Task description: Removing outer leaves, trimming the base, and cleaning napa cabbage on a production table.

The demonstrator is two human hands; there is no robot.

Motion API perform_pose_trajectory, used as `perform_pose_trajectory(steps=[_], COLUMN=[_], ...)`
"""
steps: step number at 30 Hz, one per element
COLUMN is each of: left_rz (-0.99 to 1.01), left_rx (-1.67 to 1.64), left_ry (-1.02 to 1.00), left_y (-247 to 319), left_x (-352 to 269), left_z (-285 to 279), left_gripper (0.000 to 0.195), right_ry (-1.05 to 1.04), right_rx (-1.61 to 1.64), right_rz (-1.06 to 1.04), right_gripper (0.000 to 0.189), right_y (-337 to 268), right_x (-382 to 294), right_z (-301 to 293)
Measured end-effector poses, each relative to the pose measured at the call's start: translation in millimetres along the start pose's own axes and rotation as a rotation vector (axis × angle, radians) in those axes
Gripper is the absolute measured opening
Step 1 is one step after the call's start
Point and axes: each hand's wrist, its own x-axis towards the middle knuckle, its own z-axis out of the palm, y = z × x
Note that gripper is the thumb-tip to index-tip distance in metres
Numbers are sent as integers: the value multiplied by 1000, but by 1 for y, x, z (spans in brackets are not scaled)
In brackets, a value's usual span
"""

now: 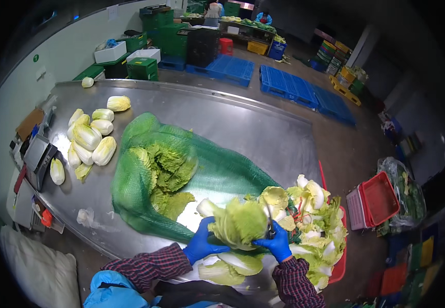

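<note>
Both my hands wear blue gloves. My left hand (pixel 201 241) cups the lower left side of a leafy napa cabbage (pixel 241 223), thumb spread beneath it. My right hand (pixel 277 241) is at the cabbage's right side, gripping a knife (pixel 270 227) whose thin blade points up beside the leaves. Just beyond, an open green mesh sack (pixel 222 158) lies across the steel table (pixel 280 127), with more untrimmed cabbages (pixel 170 169) in its mouth. Loose cabbage leaves (pixel 230 267) lie near the table's front edge, below my hands.
Cut-off leaves (pixel 315 238) heap over a red crate (pixel 340 265) at the right. Trimmed cabbages (pixel 87 136) lie in a group at the left, near a weighing scale (pixel 39 158). Blue pallets (pixel 288 86) cover floor beyond the table. People (pixel 263 18) stand at a far table.
</note>
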Motion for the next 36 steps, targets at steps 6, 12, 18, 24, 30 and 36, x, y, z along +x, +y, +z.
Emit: perform_pose_trajectory(steps=[6,12,18,24,30,36], left_rz=[67,-44,-35,402,94,-46], left_rx=[863,1078,1306,1323,1475,1393], left_ry=[-16,-168,-240,-207,-386,-363], left_y=[-6,-31,0,-24,-34,-33], left_x=[0,8,3,47,78,79], left_z=[-25,-69,-55,-30,5,26], left_gripper=[86,83,72,93,102,99], right_ry=[217,587,1014,889,950,338], right_rx=[-615,65,685,690,118,16], right_rz=[-255,-39,497,402,-64,378], right_gripper=[43,33,17,21,48,37], right_y=[49,50,173,190,57,64], right_x=[-18,0,-19,-28,-30,-72], right_z=[52,-11,-76,-79,-86,-4])
